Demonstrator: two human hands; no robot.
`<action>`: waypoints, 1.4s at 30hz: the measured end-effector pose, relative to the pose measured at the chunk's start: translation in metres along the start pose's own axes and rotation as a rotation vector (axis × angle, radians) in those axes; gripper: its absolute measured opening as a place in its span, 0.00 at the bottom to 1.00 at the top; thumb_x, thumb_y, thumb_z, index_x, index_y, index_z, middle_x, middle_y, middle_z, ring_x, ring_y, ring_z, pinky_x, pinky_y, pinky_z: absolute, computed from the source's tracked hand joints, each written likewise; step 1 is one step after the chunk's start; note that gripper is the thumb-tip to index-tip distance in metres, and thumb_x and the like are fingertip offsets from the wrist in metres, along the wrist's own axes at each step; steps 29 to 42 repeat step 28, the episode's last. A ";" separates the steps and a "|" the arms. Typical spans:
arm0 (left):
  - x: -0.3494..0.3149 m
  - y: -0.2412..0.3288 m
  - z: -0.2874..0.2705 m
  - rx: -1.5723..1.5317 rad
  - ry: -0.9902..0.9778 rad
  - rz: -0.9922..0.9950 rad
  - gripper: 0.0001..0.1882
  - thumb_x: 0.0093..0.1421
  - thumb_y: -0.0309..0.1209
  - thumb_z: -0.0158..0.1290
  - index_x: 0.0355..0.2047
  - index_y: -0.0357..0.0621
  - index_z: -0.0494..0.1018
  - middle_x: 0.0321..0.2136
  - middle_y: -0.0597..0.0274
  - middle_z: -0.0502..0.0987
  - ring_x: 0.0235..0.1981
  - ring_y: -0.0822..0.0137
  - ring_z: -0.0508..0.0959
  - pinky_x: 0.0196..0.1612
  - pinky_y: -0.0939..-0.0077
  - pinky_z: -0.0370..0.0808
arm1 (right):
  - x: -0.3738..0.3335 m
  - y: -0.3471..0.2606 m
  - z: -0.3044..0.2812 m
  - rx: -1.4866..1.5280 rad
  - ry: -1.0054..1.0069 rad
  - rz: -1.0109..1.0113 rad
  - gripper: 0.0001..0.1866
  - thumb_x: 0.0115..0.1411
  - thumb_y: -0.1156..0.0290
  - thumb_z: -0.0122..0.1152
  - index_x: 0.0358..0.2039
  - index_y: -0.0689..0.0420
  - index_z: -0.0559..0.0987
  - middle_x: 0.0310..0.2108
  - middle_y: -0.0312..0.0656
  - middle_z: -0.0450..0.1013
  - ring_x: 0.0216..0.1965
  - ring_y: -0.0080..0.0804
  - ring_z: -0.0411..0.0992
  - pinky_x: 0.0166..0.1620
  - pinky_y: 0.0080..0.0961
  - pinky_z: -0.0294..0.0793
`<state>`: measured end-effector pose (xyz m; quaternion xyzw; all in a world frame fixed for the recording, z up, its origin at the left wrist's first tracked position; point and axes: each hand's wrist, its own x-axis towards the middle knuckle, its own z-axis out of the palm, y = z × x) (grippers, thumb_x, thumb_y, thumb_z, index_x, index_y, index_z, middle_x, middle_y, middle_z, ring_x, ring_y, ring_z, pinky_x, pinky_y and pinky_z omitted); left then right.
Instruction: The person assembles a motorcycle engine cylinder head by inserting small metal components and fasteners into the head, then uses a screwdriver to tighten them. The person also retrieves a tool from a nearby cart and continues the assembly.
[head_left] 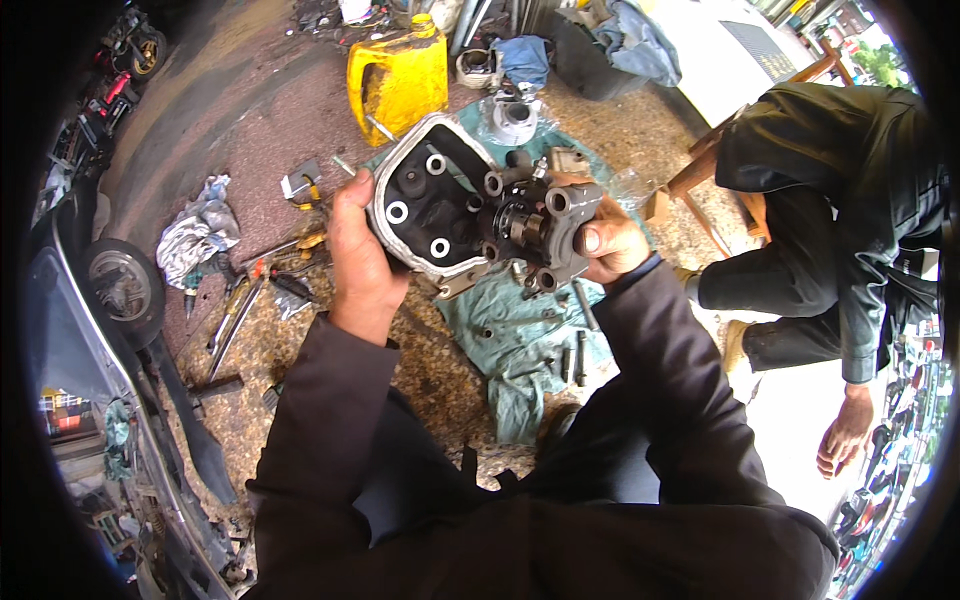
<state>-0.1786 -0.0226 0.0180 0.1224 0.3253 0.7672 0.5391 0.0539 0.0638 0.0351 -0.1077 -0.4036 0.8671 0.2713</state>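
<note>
My left hand [365, 260] grips the side of a metal cylinder head cover [432, 215], its black hollow inside facing up. Several round bosses stand inside the cover, and a pale rim runs around it. In my right hand [615, 243] is a grey camshaft holder [535, 225] with a shiny cam in its middle. The two parts are side by side, and the holder overlaps the cover's right edge; whether they touch I cannot tell. Below them a green cloth [510, 340] lies on the floor, with dark bolts [582, 358] on its right part.
A yellow jug [405, 80] and a black bucket [600, 65] stand beyond my hands. Hand tools [235, 318] and crumpled foil [200, 225] lie to the left, near a motorcycle wheel [125, 285]. On the right sits another person [830, 220], one hand [848, 432] hanging low.
</note>
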 end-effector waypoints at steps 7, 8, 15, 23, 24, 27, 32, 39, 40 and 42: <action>-0.005 -0.001 0.003 0.018 -0.051 -0.001 0.24 0.66 0.46 0.45 0.47 0.38 0.75 0.42 0.55 0.81 0.42 0.60 0.82 0.50 0.64 0.78 | -0.006 0.012 -0.029 0.279 -0.068 0.019 0.46 0.42 0.71 0.78 0.61 0.68 0.66 0.51 0.49 0.73 0.50 0.46 0.75 0.57 0.44 0.73; -0.006 -0.001 0.003 0.013 -0.048 -0.009 0.24 0.66 0.46 0.45 0.47 0.38 0.75 0.42 0.55 0.81 0.42 0.60 0.82 0.50 0.64 0.78 | -0.006 0.012 -0.030 0.296 -0.093 0.018 0.45 0.42 0.72 0.77 0.61 0.69 0.65 0.52 0.50 0.73 0.51 0.48 0.75 0.58 0.45 0.72; -0.010 0.001 0.004 0.005 -0.068 0.015 0.22 0.65 0.45 0.45 0.45 0.38 0.75 0.41 0.55 0.81 0.41 0.60 0.82 0.48 0.65 0.79 | -0.004 0.011 -0.028 0.340 -0.144 0.006 0.47 0.42 0.73 0.75 0.63 0.71 0.62 0.55 0.54 0.70 0.56 0.53 0.71 0.62 0.49 0.67; -0.009 0.002 0.002 -0.030 -0.032 -0.012 0.22 0.65 0.46 0.46 0.45 0.40 0.75 0.41 0.56 0.81 0.41 0.60 0.82 0.49 0.63 0.79 | -0.004 -0.017 0.006 -0.225 0.052 -0.067 0.46 0.41 0.66 0.76 0.59 0.72 0.66 0.43 0.46 0.78 0.43 0.37 0.78 0.52 0.32 0.76; -0.008 0.003 0.003 -0.041 -0.028 -0.021 0.22 0.65 0.46 0.47 0.45 0.40 0.74 0.41 0.56 0.81 0.41 0.60 0.82 0.49 0.63 0.79 | -0.005 -0.021 0.009 -0.253 0.051 -0.071 0.44 0.42 0.67 0.76 0.58 0.72 0.67 0.42 0.46 0.78 0.42 0.36 0.78 0.52 0.31 0.76; -0.009 0.005 0.004 -0.038 -0.029 -0.042 0.22 0.64 0.47 0.47 0.46 0.42 0.74 0.41 0.57 0.81 0.42 0.60 0.82 0.50 0.63 0.78 | 0.000 -0.029 0.011 -0.312 0.016 -0.078 0.41 0.45 0.69 0.75 0.57 0.71 0.67 0.42 0.46 0.78 0.42 0.34 0.78 0.50 0.28 0.77; -0.010 0.006 0.005 -0.021 -0.037 -0.038 0.22 0.64 0.48 0.47 0.46 0.43 0.74 0.41 0.57 0.81 0.42 0.60 0.81 0.50 0.63 0.78 | -0.002 -0.034 0.011 -0.292 0.000 -0.054 0.42 0.46 0.68 0.75 0.59 0.71 0.65 0.42 0.46 0.78 0.42 0.35 0.78 0.51 0.29 0.77; -0.010 0.006 0.005 -0.021 -0.037 -0.038 0.22 0.64 0.48 0.47 0.46 0.43 0.74 0.41 0.57 0.81 0.42 0.60 0.81 0.50 0.63 0.78 | -0.002 -0.034 0.011 -0.292 0.000 -0.054 0.42 0.46 0.68 0.75 0.59 0.71 0.65 0.42 0.46 0.78 0.42 0.35 0.78 0.51 0.29 0.77; -0.010 0.006 0.005 -0.021 -0.037 -0.038 0.22 0.64 0.48 0.47 0.46 0.43 0.74 0.41 0.57 0.81 0.42 0.60 0.81 0.50 0.63 0.78 | -0.002 -0.034 0.011 -0.292 0.000 -0.054 0.42 0.46 0.68 0.75 0.59 0.71 0.65 0.42 0.46 0.78 0.42 0.35 0.78 0.51 0.29 0.77; -0.010 0.006 0.005 -0.021 -0.037 -0.038 0.22 0.64 0.48 0.47 0.46 0.43 0.74 0.41 0.57 0.81 0.42 0.60 0.81 0.50 0.63 0.78 | -0.002 -0.034 0.011 -0.292 0.000 -0.054 0.42 0.46 0.68 0.75 0.59 0.71 0.65 0.42 0.46 0.78 0.42 0.35 0.78 0.51 0.29 0.77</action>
